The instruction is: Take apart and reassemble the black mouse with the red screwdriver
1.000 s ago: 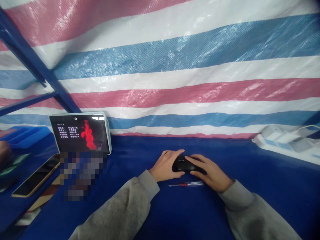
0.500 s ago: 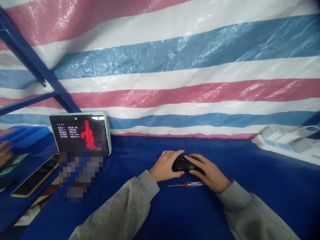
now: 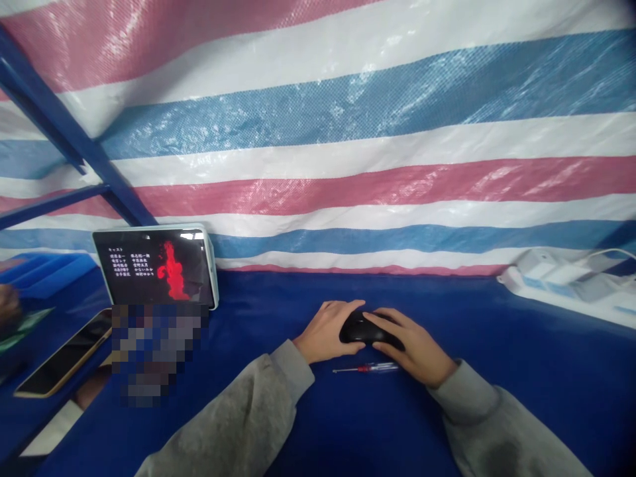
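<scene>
A plastic sheet with red, white and blue stripes hangs across the whole back, its creases shiny. Below it spreads the blue bench, its back edge meeting the sheet. A blue metal frame slants down at the left, behind the bench. Toward the back right corner of the bench lies a white device with a cable, too blurred to identify. A tablet in a pale case leans upright near the back left corner, showing white writing and a red shape on black; a pixelated patch hides what is just in front. Farther left are a blue compartmented tray and a phone, screen up, beside the bench's left edge. The left hand curves around the left end of the mouse, thumb on the near side, and the right hand grips its right end, fingers laid over the top. Another person's hand is blurred at the far left. The black mouse sits between both palms, in from the bench's back edge. Smallest, a screwdriver with a red and clear handle lies just nearer than the mouse, its tip pointing left.
</scene>
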A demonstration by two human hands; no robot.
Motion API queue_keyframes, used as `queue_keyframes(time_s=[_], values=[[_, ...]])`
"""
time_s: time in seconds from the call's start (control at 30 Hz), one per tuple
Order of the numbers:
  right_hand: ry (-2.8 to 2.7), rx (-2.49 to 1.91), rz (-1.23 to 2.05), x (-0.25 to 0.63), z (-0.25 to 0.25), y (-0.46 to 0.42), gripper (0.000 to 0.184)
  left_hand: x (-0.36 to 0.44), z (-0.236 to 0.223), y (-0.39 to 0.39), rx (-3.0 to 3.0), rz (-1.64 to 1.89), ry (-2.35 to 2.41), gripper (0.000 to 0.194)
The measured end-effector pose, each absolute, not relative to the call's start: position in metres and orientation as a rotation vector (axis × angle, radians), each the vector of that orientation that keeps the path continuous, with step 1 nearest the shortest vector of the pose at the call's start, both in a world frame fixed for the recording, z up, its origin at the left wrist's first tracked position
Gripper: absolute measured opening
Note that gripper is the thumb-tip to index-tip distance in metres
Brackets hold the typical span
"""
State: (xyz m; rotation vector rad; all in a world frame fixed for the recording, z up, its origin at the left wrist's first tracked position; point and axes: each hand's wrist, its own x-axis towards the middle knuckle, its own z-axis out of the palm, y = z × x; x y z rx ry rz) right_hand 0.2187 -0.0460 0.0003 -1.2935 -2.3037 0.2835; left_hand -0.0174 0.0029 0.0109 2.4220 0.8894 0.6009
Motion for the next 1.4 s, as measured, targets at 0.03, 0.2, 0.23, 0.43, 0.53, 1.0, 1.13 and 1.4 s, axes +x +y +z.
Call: queue_keyframes(time_s=[0.03,0.2,0.23,0.43,0.53,1.0,1.13,1.4], values=[[-2.305,-1.302,0.281,0.218,0.0,-0.046,0.047,-0.017,0.011,0.003,2.421,0.599,0.888,0.079],[-2.318,-1.317,0.281,0.22,-0.002,-0.047,0.047,-0.017,0.013,0.002,2.414,0.581,0.904,0.079],[-2.317,-1.317,0.279,0.22,-0.002,-0.046,0.047,-0.017,0.013,0.001,2.413,0.576,0.906,0.079],[-2.325,-1.31,0.266,0.219,-0.004,-0.046,0.047,-0.017,0.012,0.002,2.414,0.575,0.891,0.078],[-2.332,-1.314,0.258,0.218,-0.005,-0.046,0.047,-0.018,0.012,0.003,2.412,0.557,0.872,0.076],[-2.227,-1.331,0.351,0.225,0.0,-0.044,0.056,-0.018,0.009,0.003,2.496,0.689,0.925,0.072],[-2.14,-1.311,0.326,0.222,0.005,-0.046,0.047,-0.018,0.011,0.002,2.438,0.742,0.961,0.06],[-1.919,-1.442,0.336,0.212,0.007,-0.044,0.036,-0.019,0.017,-0.001,2.482,0.813,0.946,0.047]])
